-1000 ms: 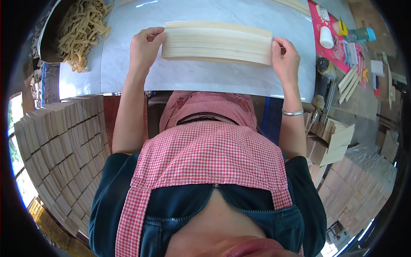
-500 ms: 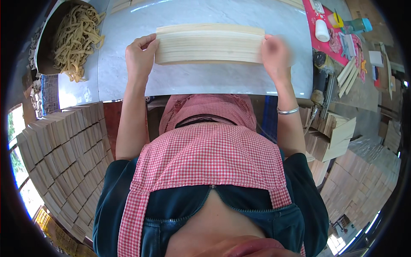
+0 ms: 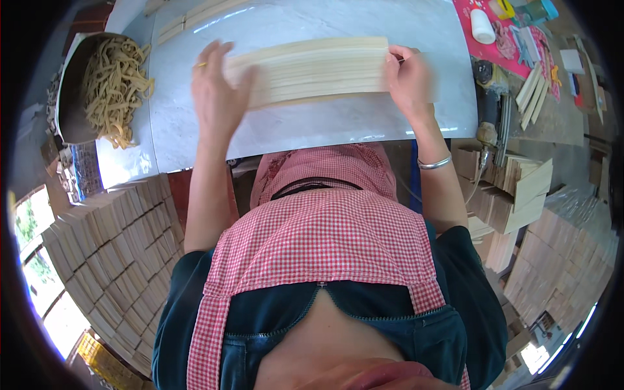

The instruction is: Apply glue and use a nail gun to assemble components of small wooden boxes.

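Note:
A bundle of thin pale wooden slats [image 3: 318,71], packed side by side, lies across the marbled table [image 3: 305,127] in front of me. At its left end my left hand [image 3: 221,97] is open, thumb and fingers apart, slightly blurred by motion. Whether that hand still touches the slats I cannot tell. My right hand [image 3: 411,79] is closed round the right end of the bundle, thumb on the near side, and part of it is blurred.
To the left, a dark open container [image 3: 73,91] tips toward the table, with a heap of tan flat bands [image 3: 117,88] spilling out. Stacked wood [image 3: 114,260] stands below it. At right are a white bottle [image 3: 481,27] on a pink cloth and loose wood strips [image 3: 533,97].
My left hand has opened from its grip on the bundle's left end, its fingers spreading. The bundle has tilted slightly, its left end nearer me. The right hand keeps hold and has shifted slightly left.

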Demonstrator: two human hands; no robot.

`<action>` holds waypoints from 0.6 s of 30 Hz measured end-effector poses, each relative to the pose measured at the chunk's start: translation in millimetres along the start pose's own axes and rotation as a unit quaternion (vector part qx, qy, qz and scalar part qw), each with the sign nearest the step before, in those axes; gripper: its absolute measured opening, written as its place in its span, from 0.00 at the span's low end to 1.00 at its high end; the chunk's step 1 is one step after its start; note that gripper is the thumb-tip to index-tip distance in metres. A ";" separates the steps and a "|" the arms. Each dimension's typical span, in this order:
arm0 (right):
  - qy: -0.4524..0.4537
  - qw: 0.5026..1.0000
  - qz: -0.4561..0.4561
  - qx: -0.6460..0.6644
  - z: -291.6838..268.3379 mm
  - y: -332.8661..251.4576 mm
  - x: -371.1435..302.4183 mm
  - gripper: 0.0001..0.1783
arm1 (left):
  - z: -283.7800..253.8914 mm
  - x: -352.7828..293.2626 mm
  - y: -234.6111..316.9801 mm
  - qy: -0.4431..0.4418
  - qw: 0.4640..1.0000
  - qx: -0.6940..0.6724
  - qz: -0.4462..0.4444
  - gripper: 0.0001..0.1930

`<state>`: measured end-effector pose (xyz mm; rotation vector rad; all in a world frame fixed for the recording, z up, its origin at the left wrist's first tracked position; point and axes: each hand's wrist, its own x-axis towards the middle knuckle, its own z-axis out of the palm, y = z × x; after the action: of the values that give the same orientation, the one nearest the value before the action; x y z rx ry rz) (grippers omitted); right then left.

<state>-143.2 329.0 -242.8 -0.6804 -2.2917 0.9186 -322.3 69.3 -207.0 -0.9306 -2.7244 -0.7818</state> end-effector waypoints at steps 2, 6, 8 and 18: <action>0.009 1.000 0.010 0.011 0.4 -1.0 -2.4 0.09 | 9.7 6.1 39.2 -0.028 0.985 -0.036 0.165 0.28; 0.024 0.999 0.019 0.032 2.7 -3.3 -5.5 0.09 | 48.0 11.0 92.3 -0.128 0.950 -0.058 0.278 0.29; 0.038 0.999 0.012 0.035 3.7 -1.8 -6.5 0.09 | 58.5 17.7 99.7 -0.143 0.945 -0.053 0.290 0.29; 0.075 0.997 -0.017 0.027 11.7 1.2 -8.5 0.08 | 82.5 28.9 101.4 -0.153 0.931 -0.125 0.306 0.28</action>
<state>-144.7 319.2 -253.4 -0.6611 -2.1331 0.8806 -282.1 195.7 -225.1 -1.9721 -2.3363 -0.9110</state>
